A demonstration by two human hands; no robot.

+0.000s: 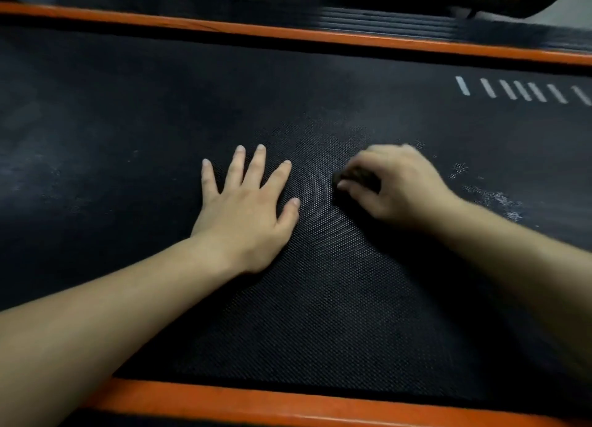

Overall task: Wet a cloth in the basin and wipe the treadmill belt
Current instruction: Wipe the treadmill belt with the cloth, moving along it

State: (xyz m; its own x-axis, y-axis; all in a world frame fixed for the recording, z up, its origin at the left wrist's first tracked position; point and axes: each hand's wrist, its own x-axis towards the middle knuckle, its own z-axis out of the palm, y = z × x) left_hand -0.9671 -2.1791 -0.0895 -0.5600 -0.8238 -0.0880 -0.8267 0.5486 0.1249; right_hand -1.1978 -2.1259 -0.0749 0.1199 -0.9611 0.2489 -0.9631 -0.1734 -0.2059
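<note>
Near edge: an orange rail runs along the side closest to the person.
Belt: the treadmill belt is black and bumpy. It looks firm and rough, so a cloth will drag a bit.
Left hand: the left hand lies flat on the belt, fingers spread wide, holding nothing.
Right hand: the right hand is curled tight around a small dark cloth, pressed onto the belt just beside the left hand.
Cloth: it looks soft, light and squashy. Bunching it in the palm is a good way to hold it.
Dust: pale marks sit near the right hand, not yet wiped.
Far edge: another orange rail.
Basin: not in view.
</note>
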